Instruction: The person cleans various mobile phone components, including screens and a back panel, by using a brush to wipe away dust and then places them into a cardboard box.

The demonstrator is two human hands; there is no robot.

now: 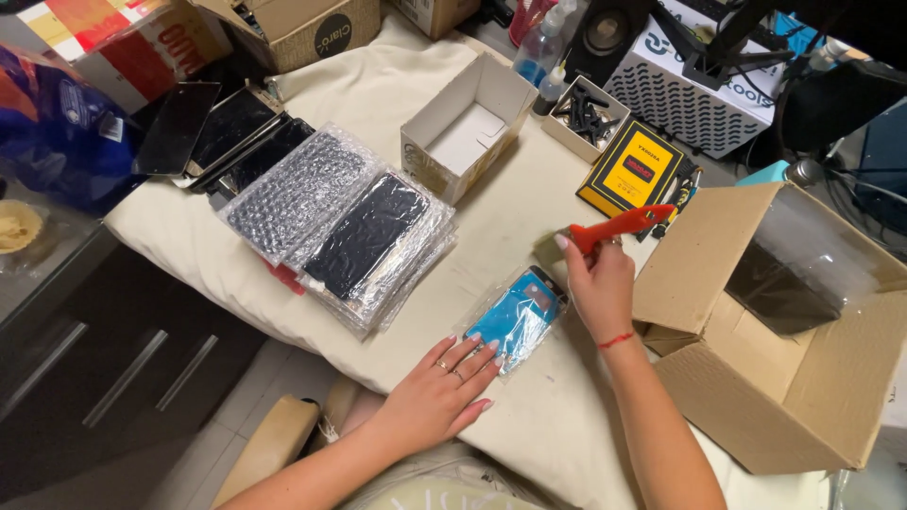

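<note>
Phone screen part in a clear plastic sleeve, blue-faced, lying on the cream cushion near the middle of the view, tilted with its top end toward 1 o'clock. Left hand resting flat, fingers spread, fingertips pressing on the sleeve's lower end at 7 o'clock of the part; grasping nothing, only pinning it down. Right hand hovering just at 2 o'clock of the part, closed firmly around the handle of a red utility knife, tip pointing toward 3 o'clock; blade not discernible. Sitting at 3 o'clock of that hand: an open brown cardboard box with clear film inside. Lying at 10 o'clock of the part: a stack of bubble-wrapped dark screens, and beyond them, bare black panels. Standing at 12 o'clock: an empty white box; at 1 o'clock, a small tray of black parts and a yellow-and-black flat pack.
</note>
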